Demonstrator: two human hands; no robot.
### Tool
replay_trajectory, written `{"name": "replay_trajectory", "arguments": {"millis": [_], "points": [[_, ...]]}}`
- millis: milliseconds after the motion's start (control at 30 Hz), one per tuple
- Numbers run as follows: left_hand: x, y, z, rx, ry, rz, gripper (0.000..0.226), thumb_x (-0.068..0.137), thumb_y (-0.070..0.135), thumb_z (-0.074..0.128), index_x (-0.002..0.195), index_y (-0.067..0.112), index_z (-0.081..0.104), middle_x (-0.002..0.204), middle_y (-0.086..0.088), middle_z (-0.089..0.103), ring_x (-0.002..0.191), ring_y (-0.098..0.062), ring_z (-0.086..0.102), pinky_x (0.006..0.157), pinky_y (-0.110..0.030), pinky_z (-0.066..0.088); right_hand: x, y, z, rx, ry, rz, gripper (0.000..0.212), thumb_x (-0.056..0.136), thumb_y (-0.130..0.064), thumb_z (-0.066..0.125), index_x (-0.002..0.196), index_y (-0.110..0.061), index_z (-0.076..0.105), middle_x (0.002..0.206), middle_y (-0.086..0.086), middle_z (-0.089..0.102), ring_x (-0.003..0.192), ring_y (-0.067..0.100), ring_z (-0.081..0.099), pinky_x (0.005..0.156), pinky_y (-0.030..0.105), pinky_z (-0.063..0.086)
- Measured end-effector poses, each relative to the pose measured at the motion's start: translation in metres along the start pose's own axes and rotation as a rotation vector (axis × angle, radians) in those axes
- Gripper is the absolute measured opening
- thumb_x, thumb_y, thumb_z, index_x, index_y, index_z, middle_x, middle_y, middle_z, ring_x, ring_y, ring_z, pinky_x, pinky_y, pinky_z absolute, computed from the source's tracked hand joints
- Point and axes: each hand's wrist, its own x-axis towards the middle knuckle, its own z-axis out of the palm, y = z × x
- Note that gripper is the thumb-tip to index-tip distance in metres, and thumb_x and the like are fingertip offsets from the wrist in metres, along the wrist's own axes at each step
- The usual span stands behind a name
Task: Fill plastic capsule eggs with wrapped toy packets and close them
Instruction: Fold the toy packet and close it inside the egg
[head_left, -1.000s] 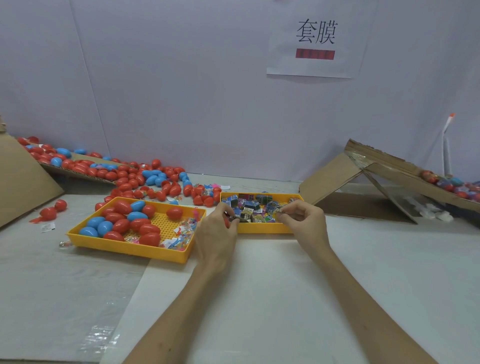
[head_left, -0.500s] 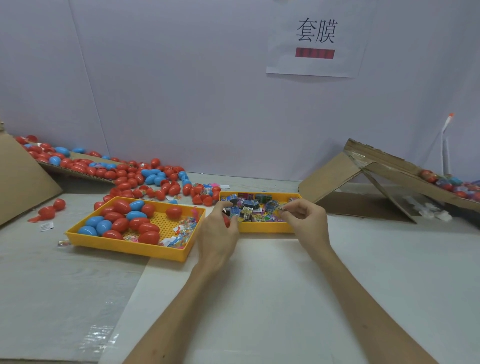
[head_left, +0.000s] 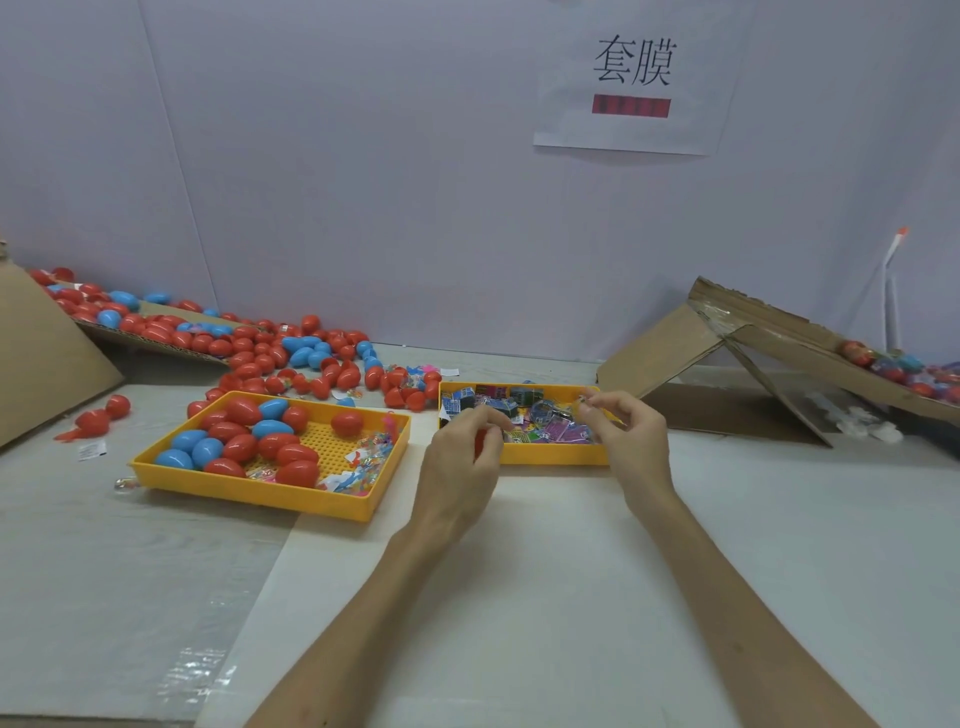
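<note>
My left hand (head_left: 460, 462) hovers at the near left corner of the small yellow tray (head_left: 550, 456), its fingers curled around a red capsule egg (head_left: 481, 442) that is mostly hidden. To the right, my right hand (head_left: 626, 441) is raised over the same tray and pinches a small clear toy packet (head_left: 583, 401) between thumb and fingertips. Several colourful wrapped toy packets (head_left: 519, 413) fill that tray. Further left, a larger yellow tray (head_left: 249, 492) holds several red and blue eggs (head_left: 244, 436) and some loose packets (head_left: 366, 460).
A heap of red and blue eggs (head_left: 291, 358) spills from a cardboard flap at the back left. A folded cardboard ramp (head_left: 753, 343) with more eggs stands at the right. Two red egg halves (head_left: 98, 415) lie at the far left. The wall bears a paper sign (head_left: 634, 78).
My right hand has lifted a little and shifted right, away from my left hand, with the packet pinched in its fingertips. My left hand has stayed almost in place.
</note>
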Motion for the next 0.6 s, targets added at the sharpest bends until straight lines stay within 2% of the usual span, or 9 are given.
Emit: {"name": "replay_trajectory", "arguments": {"millis": [100, 167, 267, 333, 400, 467, 600], "points": [[-0.001, 0.002, 0.001, -0.114, -0.084, -0.034, 0.013, 0.100, 0.021, 0.058, 0.097, 0.025, 0.069, 0.087, 0.001, 0.068, 0.078, -0.009, 0.059, 0.065, -0.022, 0.044, -0.004, -0.006, 0.004, 0.107, -0.112, 0.054, 0.012, 0.092, -0.011, 0.070, 0.085, -0.019, 0.075, 0.090, -0.011, 0.077, 0.084, 0.002, 0.068, 0.071, 0.023, 0.056], [-0.001, 0.004, 0.001, -0.158, -0.135, -0.059, 0.006, 0.098, 0.028, 0.064, 0.098, 0.025, 0.069, 0.079, -0.002, 0.063, 0.069, -0.008, 0.054, 0.065, -0.021, 0.042, -0.007, -0.007, 0.006, 0.121, -0.206, 0.079, 0.015, 0.094, -0.013, 0.068, 0.082, -0.018, 0.075, 0.077, -0.009, 0.074, 0.077, 0.001, 0.067, 0.069, 0.022, 0.054], [-0.001, 0.006, 0.002, -0.184, -0.191, -0.091, 0.011, 0.096, 0.034, 0.068, 0.098, 0.024, 0.071, 0.074, -0.001, 0.056, 0.067, -0.005, 0.048, 0.065, -0.019, 0.039, -0.013, -0.009, 0.009, 0.093, -0.373, 0.061, 0.018, 0.095, -0.014, 0.066, 0.080, -0.014, 0.075, 0.070, -0.001, 0.068, 0.071, 0.009, 0.065, 0.068, 0.022, 0.053], [-0.001, 0.008, 0.002, -0.214, -0.210, -0.098, 0.015, 0.097, 0.034, 0.066, 0.095, 0.021, 0.073, 0.076, 0.002, 0.062, 0.070, -0.007, 0.051, 0.068, -0.023, 0.040, -0.017, -0.009, 0.011, 0.107, -0.441, 0.066, 0.017, 0.095, -0.012, 0.066, 0.081, -0.014, 0.076, 0.069, 0.002, 0.068, 0.069, 0.011, 0.063, 0.069, 0.022, 0.054], [0.000, 0.009, 0.000, -0.236, -0.220, -0.118, 0.016, 0.098, 0.031, 0.065, 0.089, 0.021, 0.074, 0.070, 0.016, 0.062, 0.070, -0.003, 0.053, 0.069, -0.019, 0.041, -0.019, -0.010, 0.012, 0.113, -0.487, 0.077, 0.014, 0.093, -0.009, 0.068, 0.084, -0.013, 0.077, 0.073, 0.005, 0.070, 0.070, 0.012, 0.064, 0.070, 0.024, 0.055], [0.002, 0.007, -0.001, -0.260, -0.228, -0.164, 0.015, 0.097, 0.020, 0.066, 0.084, 0.022, 0.074, 0.068, 0.022, 0.063, 0.069, 0.001, 0.055, 0.068, -0.016, 0.043, -0.019, -0.011, 0.012, 0.108, -0.516, 0.085, 0.011, 0.092, -0.007, 0.069, 0.087, -0.013, 0.078, 0.079, 0.007, 0.073, 0.073, 0.014, 0.066, 0.072, 0.025, 0.056], [0.002, 0.006, -0.002, -0.302, -0.245, -0.253, 0.017, 0.092, 0.011, 0.070, 0.082, 0.024, 0.073, 0.061, 0.026, 0.062, 0.056, 0.007, 0.053, 0.054, -0.008, 0.038, -0.021, -0.014, 0.012, 0.147, -0.506, 0.101, 0.014, 0.085, -0.006, 0.075, 0.087, -0.019, 0.079, 0.087, 0.007, 0.077, 0.082, 0.017, 0.073, 0.072, 0.024, 0.057]]}}
